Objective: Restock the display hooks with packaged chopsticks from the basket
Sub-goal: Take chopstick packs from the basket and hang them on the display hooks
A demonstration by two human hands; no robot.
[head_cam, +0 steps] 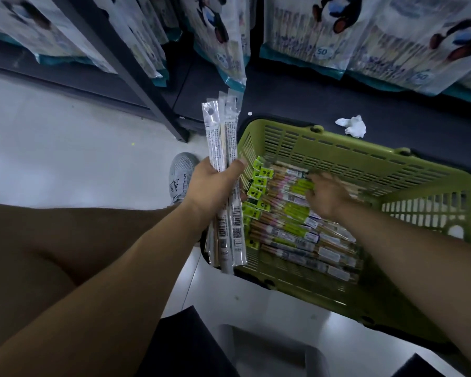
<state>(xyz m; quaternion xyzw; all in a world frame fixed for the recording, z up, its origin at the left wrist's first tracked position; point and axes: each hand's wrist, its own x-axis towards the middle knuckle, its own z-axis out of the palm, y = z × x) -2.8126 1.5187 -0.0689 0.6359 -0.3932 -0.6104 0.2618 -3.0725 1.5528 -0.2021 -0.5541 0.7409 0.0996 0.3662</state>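
A green plastic basket (337, 153) stands on the floor, filled with several long packs of chopsticks (291, 232) with green header cards. My left hand (212, 186) grips a bundle of clear white chopstick packs (223, 137), held upright just left of the basket's rim. My right hand (326, 194) reaches into the basket, fingers spread and blurred, over the packs; I cannot tell whether it holds one.
Dark shelving with hanging bags of disposable goods (392, 36) runs along the top. A crumpled white tissue (351, 126) lies on the shelf base behind the basket. A grey shoe (180, 172) and my brown-clad knee are at the left. White floor tiles lie below.
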